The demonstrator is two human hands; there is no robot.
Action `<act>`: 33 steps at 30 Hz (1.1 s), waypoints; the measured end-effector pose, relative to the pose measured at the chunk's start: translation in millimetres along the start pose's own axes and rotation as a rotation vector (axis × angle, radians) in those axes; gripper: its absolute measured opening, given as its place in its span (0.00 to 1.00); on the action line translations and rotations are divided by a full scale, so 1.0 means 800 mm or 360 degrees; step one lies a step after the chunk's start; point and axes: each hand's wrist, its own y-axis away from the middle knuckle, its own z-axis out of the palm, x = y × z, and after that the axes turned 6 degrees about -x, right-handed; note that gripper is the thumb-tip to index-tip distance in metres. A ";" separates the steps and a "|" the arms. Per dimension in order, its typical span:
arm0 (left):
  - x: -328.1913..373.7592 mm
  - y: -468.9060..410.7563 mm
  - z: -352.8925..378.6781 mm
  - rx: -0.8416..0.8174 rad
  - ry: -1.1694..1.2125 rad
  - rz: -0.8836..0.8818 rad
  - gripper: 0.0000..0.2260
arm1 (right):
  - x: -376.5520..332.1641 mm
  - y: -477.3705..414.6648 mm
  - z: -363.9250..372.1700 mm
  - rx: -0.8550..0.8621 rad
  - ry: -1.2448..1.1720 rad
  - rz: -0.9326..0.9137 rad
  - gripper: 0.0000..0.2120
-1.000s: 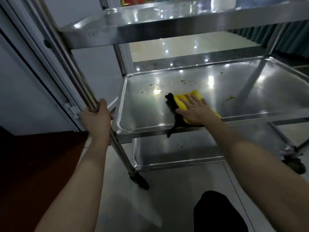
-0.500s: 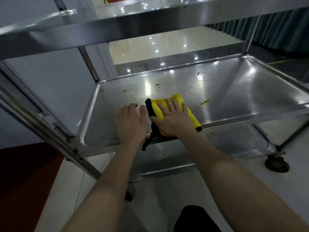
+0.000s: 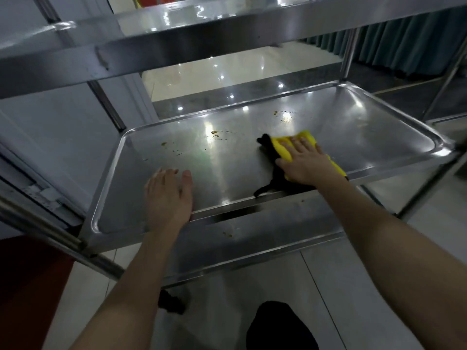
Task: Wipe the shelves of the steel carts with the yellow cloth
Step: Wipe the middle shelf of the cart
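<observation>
The steel cart's middle shelf (image 3: 227,157) fills the centre of the head view. My right hand (image 3: 305,162) lies flat, fingers straight, pressing the yellow cloth (image 3: 285,145) with its black edge onto the shelf's right half. My left hand (image 3: 168,195) rests flat on the shelf near its front rim, fingers straight, apart from the cloth. Yellowish stains (image 3: 217,133) dot the shelf at the middle and another group of stains (image 3: 285,117) lies further back on the right.
The top shelf (image 3: 177,44) hangs overhead across the view. The bottom shelf (image 3: 252,236) lies under the middle one, with a small stain. A cart post (image 3: 50,233) runs diagonally at the left. A black caster (image 3: 171,301) stands on the tiled floor.
My left hand left the cart post and came down flat on the middle shelf. My right hand slid the cloth to the right and further back, away from the left hand.
</observation>
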 end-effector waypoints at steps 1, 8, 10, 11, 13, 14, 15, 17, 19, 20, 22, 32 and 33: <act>0.003 0.000 0.000 -0.0004 -0.0009 0.0001 0.33 | 0.021 -0.002 -0.005 0.0012 -0.0046 0.0109 0.36; 0.015 0.006 0.000 -0.0041 -0.0070 0.0134 0.25 | -0.167 0.023 0.033 0.0016 -0.0011 -0.0189 0.34; 0.011 0.007 0.000 -0.0033 -0.0071 0.0162 0.28 | -0.211 0.033 0.041 -0.0017 -0.0002 -0.0354 0.34; 0.008 0.006 -0.001 -0.0036 -0.0060 0.0168 0.30 | -0.214 0.034 0.042 -0.0035 0.0003 -0.0394 0.34; 0.003 0.005 -0.004 -0.0033 -0.0015 0.0130 0.34 | -0.193 0.029 0.038 -0.0059 0.0017 -0.0488 0.33; 0.002 0.003 -0.005 -0.0035 0.0010 0.0100 0.34 | -0.172 0.024 0.034 -0.0068 0.0030 -0.0557 0.33; 0.000 0.002 -0.005 -0.0039 0.0025 0.0088 0.34 | -0.147 0.018 0.028 -0.0082 0.0034 -0.0631 0.32; -0.001 0.002 -0.005 -0.0048 0.0040 0.0114 0.32 | -0.087 0.003 0.013 -0.0087 0.0052 -0.0712 0.32; -0.001 0.001 -0.006 -0.0064 0.0069 0.0129 0.31 | -0.017 -0.010 -0.003 -0.0041 0.0107 -0.0583 0.33; 0.000 0.000 -0.007 -0.0079 0.0083 0.0123 0.31 | 0.014 -0.012 -0.011 -0.0023 0.0112 -0.0458 0.33; 0.005 -0.001 -0.008 -0.0118 0.0108 0.0108 0.31 | 0.053 -0.010 -0.018 0.0056 0.0043 -0.0152 0.34; 0.006 -0.011 -0.005 -0.0232 0.0012 0.0152 0.25 | -0.094 0.028 0.017 0.0028 0.0074 -0.0434 0.33; 0.004 -0.011 -0.006 -0.0221 0.0032 0.0136 0.25 | -0.078 0.027 0.012 0.0000 0.0070 -0.0491 0.33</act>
